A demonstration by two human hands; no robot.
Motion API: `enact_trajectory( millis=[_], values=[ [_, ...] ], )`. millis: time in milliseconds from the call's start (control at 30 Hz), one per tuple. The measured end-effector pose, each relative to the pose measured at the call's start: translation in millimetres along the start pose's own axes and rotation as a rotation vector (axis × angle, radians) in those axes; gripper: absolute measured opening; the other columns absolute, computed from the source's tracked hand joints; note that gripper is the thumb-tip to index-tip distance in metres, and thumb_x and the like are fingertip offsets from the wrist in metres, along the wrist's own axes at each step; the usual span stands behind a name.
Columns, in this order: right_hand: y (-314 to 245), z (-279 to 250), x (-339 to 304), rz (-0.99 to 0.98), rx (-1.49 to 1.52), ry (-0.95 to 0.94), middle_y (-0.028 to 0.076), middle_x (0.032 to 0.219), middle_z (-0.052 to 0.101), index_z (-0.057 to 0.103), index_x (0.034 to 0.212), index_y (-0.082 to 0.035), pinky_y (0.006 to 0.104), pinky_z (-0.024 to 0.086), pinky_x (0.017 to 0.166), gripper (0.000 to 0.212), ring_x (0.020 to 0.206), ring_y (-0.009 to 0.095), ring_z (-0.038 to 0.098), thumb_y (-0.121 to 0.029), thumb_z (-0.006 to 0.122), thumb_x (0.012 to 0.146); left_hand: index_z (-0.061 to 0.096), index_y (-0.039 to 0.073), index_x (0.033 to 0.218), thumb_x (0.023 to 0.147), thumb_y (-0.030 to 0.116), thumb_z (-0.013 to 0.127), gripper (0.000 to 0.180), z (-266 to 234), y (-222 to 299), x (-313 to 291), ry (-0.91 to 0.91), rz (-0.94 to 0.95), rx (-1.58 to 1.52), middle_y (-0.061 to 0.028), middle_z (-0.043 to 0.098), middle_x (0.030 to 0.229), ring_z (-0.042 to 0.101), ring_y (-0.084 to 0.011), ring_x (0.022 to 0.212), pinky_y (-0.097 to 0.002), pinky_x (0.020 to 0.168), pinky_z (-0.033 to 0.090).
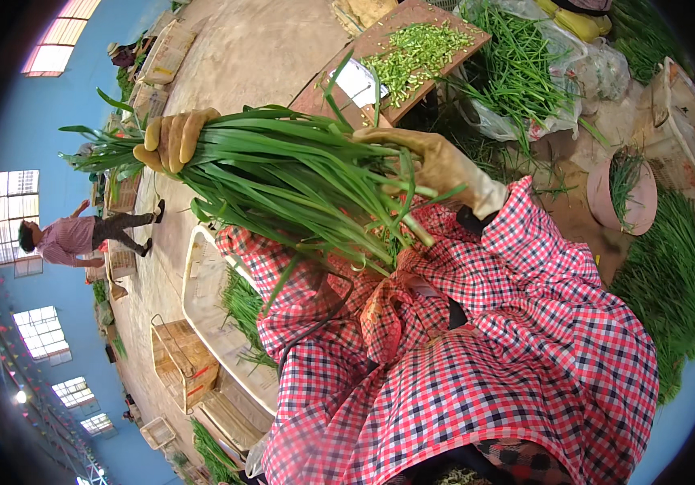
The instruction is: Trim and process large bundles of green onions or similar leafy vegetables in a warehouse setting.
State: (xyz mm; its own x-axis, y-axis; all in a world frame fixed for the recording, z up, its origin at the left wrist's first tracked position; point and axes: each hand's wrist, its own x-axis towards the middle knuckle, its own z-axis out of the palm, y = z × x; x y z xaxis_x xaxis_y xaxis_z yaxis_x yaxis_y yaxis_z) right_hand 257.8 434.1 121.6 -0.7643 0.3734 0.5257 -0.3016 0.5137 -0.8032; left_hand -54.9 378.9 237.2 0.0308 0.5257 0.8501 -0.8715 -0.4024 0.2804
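A thick bunch of garlic chives (283, 170), long, flat and deep green, is held across in front of my chest. My left hand (176, 139), in a stained tan work glove, has its fingers wrapped round the leafy end, and the tips stick out past it to the left. At the paler stem end, my right hand (444, 162) in a matching glove grips the bunch from the far side; some of its fingers are hidden behind leaves. Several cut stems hang down toward the checked red-and-white garment (485, 347) that I wear.
Chopped green stem pieces (416, 56) and a white sheet (357, 82) lie on a brown board (444, 16) ahead. Beyond it, a clear plastic bag (570, 105) bulges with greens. A pink tub (640, 194) stands right, a pale crate (194, 267) left. A person (73, 242) walks far left.
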Motion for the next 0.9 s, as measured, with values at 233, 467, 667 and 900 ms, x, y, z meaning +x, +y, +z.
enact_trajectory(
  millis=[233,467,667,900],
  values=[
    [-2.8,19.9,-1.5,0.224,0.44,0.197,0.012,0.125,0.068,0.065,0.121,-0.001,0.0355,0.043,0.11,0.036,0.12,0.023,0.063,-0.011,0.07,0.087,0.06,0.007,0.096,0.1,0.034,0.06,0.028,-5.2,-9.2,-8.8,-0.019,-0.006,0.006,0.0047,0.064,0.066,0.063,-0.0066,0.068,-0.0233,0.076,0.054],
    [7.4,15.9,-22.3,0.33,0.352,0.288,0.014,0.101,0.071,0.067,0.119,-0.003,0.033,0.057,0.083,0.03,0.088,0.023,0.071,-0.006,0.063,0.089,0.063,0.003,0.103,0.101,0.038,0.056,0.035,-11.2,8.3,-15.8,-0.02,0.037,0.021,0.0022,0.067,0.07,0.065,-0.0096,0.071,-0.0258,0.077,0.055],
    [-2.8,-7.9,-48.5,0.379,0.747,0.265,0.014,0.123,0.066,0.058,0.128,0.007,0.034,0.056,0.095,0.032,0.108,0.022,0.067,-0.007,0.059,0.099,0.062,-0.01,0.119,0.104,0.04,0.049,0.053,-26.2,-4.4,-15.4,-0.01,-0.047,-0.007,0.0039,0.066,0.071,0.061,-0.0101,0.079,-0.0257,0.082,0.053],
    [-6.0,-43.2,-96.0,0.288,0.568,0.24,0.013,0.118,0.069,0.057,0.131,0.001,0.0304,0.055,0.092,0.039,0.108,0.02,0.068,-0.022,0.064,0.1,0.063,-0.007,0.118,0.109,0.039,0.038,0.053,-49.6,-58.2,-34.1,0.169,-0.11,-0.193,0.0056,0.051,0.059,0.053,-0.0069,0.064,-0.0263,0.076,0.049]
  ],
)
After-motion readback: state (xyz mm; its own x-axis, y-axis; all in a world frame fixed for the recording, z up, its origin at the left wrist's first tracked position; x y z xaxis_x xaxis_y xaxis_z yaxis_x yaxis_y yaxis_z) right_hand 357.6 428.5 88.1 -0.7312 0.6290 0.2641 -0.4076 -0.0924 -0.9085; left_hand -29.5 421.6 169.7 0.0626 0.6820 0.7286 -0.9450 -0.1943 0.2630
